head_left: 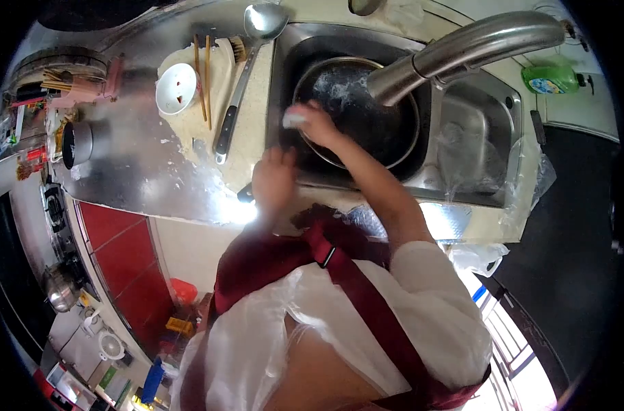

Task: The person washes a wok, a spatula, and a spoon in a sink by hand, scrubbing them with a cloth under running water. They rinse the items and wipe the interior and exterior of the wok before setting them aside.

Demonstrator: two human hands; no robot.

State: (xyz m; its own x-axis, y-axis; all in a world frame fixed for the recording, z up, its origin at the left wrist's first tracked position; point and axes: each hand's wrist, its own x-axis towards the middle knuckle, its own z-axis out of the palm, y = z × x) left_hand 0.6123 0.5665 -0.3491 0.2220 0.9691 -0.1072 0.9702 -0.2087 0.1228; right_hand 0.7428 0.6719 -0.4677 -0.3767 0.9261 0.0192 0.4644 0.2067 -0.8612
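Note:
A dark round pan (366,116) with a pale metal rim sits in the left sink basin, with whitish suds inside under the faucet (421,65). My right hand (319,127) is closed on a small whitish wad (295,119) at the pan's left rim; whether it is a sponge or a cloth cannot be made out. Slightly blurred, my left hand (274,179) is at the sink's front left edge with its fingers curled over. A black handle end (245,194) pokes out beside it, apparently the pan's handle, mostly hidden by the hand.
Left of the sink lie a ladle (236,103), chopsticks (202,82), a brush (238,49) and a white bowl (177,89) with red bits. Clear plastic lies in the right basin (473,109). A green bottle (550,79) stands at the far right.

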